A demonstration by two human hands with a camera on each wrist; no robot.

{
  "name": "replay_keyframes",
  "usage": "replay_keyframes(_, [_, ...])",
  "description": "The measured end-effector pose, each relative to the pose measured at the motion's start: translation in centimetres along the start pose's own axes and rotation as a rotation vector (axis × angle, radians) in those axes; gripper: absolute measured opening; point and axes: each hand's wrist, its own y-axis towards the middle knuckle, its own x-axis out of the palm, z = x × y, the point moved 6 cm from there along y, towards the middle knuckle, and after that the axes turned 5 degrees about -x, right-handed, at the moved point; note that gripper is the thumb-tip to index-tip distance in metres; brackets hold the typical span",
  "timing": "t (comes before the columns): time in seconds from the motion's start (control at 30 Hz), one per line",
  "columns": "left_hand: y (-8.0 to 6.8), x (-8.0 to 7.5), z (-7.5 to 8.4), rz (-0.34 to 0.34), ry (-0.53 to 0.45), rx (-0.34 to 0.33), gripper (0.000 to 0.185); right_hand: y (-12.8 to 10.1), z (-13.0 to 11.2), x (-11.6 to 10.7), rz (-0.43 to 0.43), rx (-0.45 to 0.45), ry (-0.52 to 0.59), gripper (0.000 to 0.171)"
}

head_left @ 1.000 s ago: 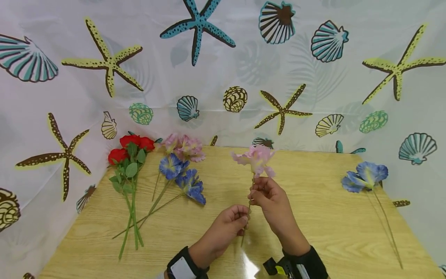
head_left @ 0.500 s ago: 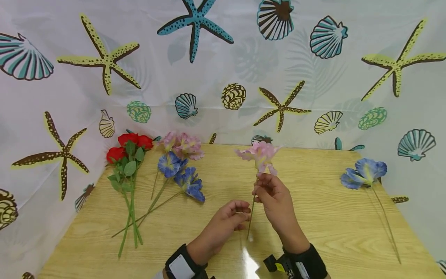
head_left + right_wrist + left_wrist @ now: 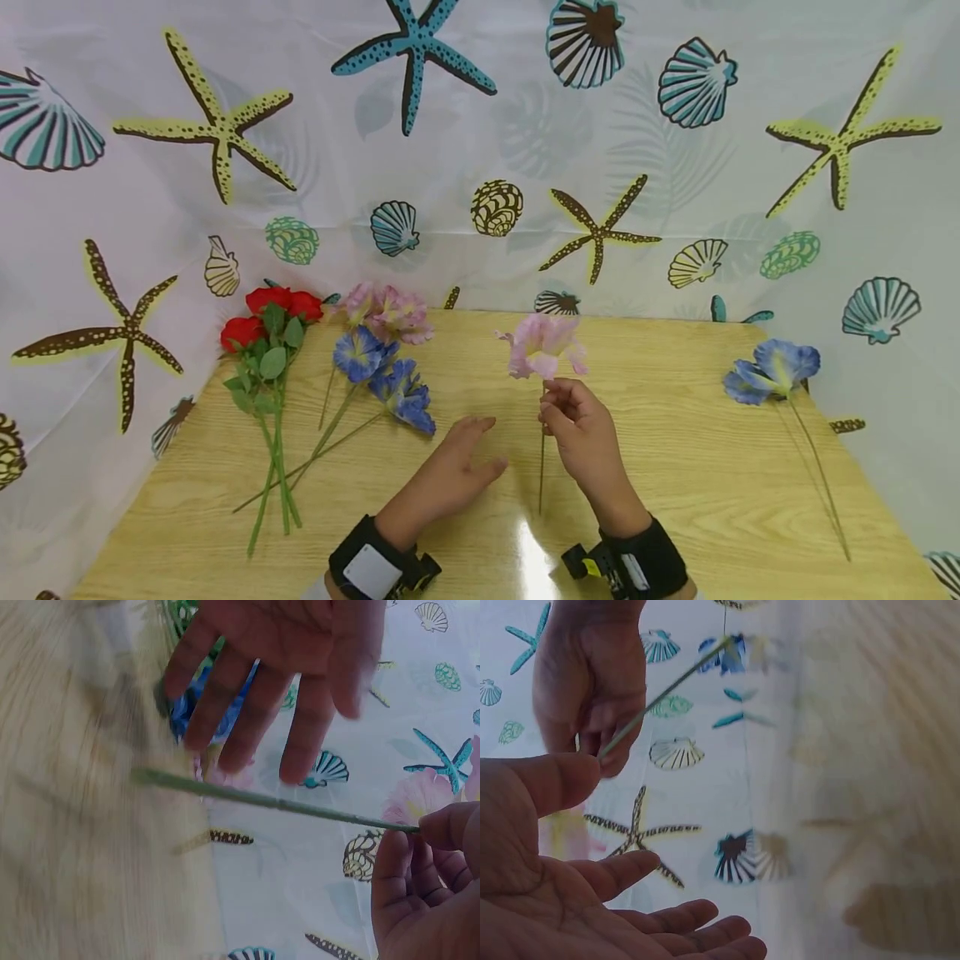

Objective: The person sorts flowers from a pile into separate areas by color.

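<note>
Here's the right hand (image 3: 442,911), pinching a green stem (image 3: 277,803) between thumb and finger, pink petals (image 3: 416,796) just beyond the grip! The stem stretches leftward, its blunt end over the wood-grain tabletop (image 3: 82,877). Above it, apart, the left hand (image 3: 277,649) spreads straight fingers before blue petals (image 3: 180,720) and a shell-and-starfish-printed cloth (image 3: 281,907).

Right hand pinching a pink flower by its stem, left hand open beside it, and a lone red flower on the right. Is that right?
Not quite: the lone flower on the right is blue, as the head view shows. The right hand pinches a pink flower by its stem, left hand open beside it.
</note>
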Motion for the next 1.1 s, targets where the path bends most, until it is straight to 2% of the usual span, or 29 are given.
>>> replay_keyframes(0.17, [-0.6,-3.4,-0.9,0.106,0.030,-0.054,0.059,0.4,1.7,-0.9,0.043,0.088,0.000,0.025])
replay_keyframes(0.33, [-1.6,-6.9,-2.1,0.221,0.044,-0.073,0.058,0.6,3.6,-2.2,0.077,0.167,-0.045,0.025])
replay_keyframes(0.5, [-2.0,-9.4,-2.6,0.252,0.072,-0.067,0.054,1.3,5.4,-4.5,0.110,0.223,-0.093,0.029])
replay_keyframes(0.63, [-2.4,-10.7,-2.7,0.254,0.050,-0.051,0.049,1.8,6.1,-7.6,0.116,0.249,-0.153,0.034])
replay_keyframes(0.77, [-2.9,-12.1,-2.9,0.287,0.059,-0.036,0.048,2.5,6.3,-11.1,0.101,0.256,-0.300,0.037])
replay_keyframes(0.93, [-3.7,-14.2,-3.1,0.417,0.186,-0.018,0.045,3.2,6.6,-15.3,0.014,0.247,-0.549,0.039])
replay_keyframes(1.0, [-4.1,-14.8,-3.4,0.469,0.241,-0.028,0.044,3.4,6.6,-17.0,-0.044,0.223,-0.664,0.039])
replay_keyframes(1.1, [-4.6,-16.0,-4.3,0.542,0.336,-0.064,0.043,3.9,6.4,-19.2,-0.105,0.141,-0.828,0.037])
